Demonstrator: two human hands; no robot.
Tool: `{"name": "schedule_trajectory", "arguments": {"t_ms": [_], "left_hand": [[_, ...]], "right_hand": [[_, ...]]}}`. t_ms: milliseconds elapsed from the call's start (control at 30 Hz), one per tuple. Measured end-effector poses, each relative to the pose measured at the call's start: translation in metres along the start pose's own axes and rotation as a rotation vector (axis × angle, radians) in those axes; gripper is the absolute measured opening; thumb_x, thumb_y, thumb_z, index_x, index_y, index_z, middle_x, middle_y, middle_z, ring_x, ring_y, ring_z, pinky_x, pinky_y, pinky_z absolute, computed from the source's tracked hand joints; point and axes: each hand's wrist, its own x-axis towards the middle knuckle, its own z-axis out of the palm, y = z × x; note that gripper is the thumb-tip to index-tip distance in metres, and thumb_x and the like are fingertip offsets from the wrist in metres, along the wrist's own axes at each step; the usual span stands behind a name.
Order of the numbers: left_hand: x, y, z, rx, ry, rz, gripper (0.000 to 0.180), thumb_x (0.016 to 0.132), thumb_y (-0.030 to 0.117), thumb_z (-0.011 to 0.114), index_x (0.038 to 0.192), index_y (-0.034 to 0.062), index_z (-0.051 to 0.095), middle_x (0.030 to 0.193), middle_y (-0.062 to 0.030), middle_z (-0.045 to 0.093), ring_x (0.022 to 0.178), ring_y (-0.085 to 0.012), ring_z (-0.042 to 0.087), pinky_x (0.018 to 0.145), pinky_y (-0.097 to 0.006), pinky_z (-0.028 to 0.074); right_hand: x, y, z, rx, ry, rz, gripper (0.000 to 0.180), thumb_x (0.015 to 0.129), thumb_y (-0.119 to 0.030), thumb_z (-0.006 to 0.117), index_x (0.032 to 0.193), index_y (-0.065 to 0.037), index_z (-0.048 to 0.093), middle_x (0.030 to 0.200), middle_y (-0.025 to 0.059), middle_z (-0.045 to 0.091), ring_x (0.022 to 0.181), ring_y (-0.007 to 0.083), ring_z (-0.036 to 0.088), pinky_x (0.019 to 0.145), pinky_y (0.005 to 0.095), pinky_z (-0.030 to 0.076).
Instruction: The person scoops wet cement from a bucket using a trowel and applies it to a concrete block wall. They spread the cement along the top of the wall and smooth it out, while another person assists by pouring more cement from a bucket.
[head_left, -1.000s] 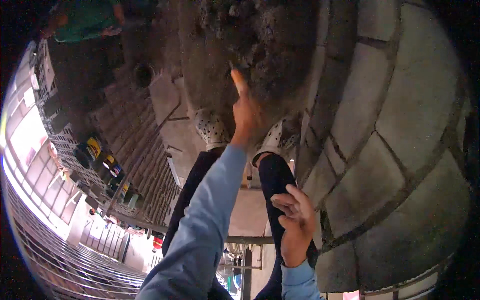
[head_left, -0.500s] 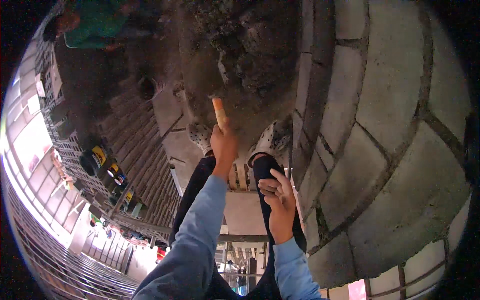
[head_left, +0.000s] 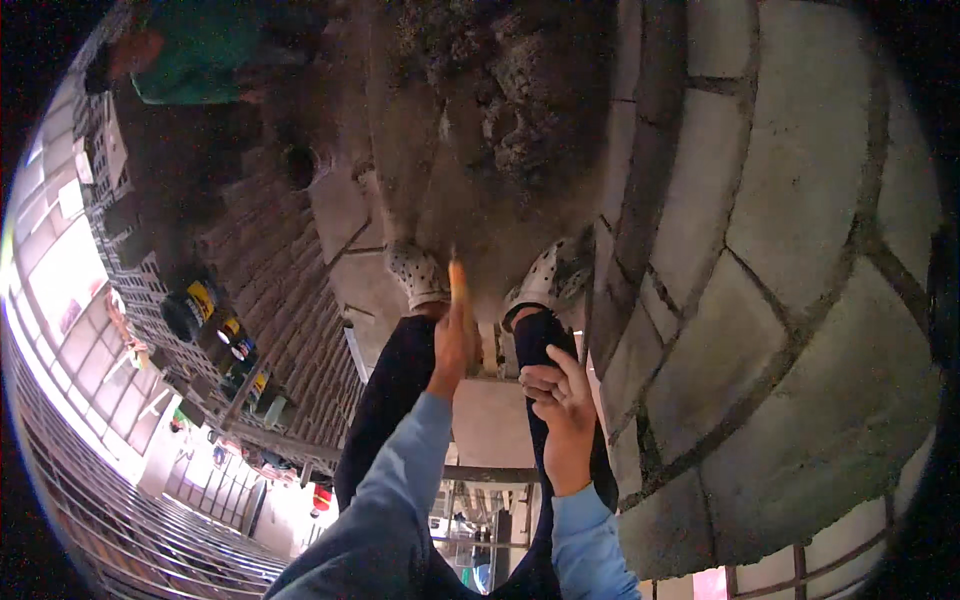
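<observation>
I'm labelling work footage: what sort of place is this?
Probably a building site or masonry work area: a heap of grey, mortar-like material, large slabs with dark joints, and an orange-handled tool in the left hand.

Your left forearm (head_left: 395, 465) slants up and inward, and the left grip (head_left: 455, 348) is curled closed between your legs (head_left: 385, 385). Your right forearm (head_left: 590, 540) is angled upward; the right grip (head_left: 564, 395) hovers before your right leg, index finger extended, other fingers loosely bent.
</observation>
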Motion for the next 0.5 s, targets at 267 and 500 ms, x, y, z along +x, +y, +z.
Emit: {"name": "schedule_trajectory", "arguments": {"t_ms": [267, 500], "left_hand": [[0.068, 0.135, 0.057, -0.164, 0.062, 0.273, 0.059, 0.1, 0.058, 0.052, 0.095, 0.0, 0.064, 0.066, -0.008, 0.055, 0.059, -0.0224, 0.059, 0.054, -0.039, 0.047], [0.016, 0.129, 0.028, -0.315, -0.037, 0.2, 0.052, 0.1, 0.058, 0.052, 0.095, 0.0062, 0.059, 0.065, -0.0062, 0.054, 0.05, -0.0206, 0.054, 0.045, -0.039, 0.043]], "right_hand": [[-0.008, -0.014, 0.002, -0.033, -0.038, 0.012, 0.068, 0.078, -0.003, 0.055, 0.145, -0.001, 0.047, 0.119, 0.014, 0.065, 0.113, 0.0253, 0.063, 0.105, 0.0389, 0.047], [-0.011, -0.008, -0.003, 0.025, -0.04, -0.054, 0.065, 0.08, -0.005, 0.055, 0.144, 0.0, 0.047, 0.119, 0.0142, 0.065, 0.111, 0.0262, 0.064, 0.101, 0.0386, 0.049]]}}
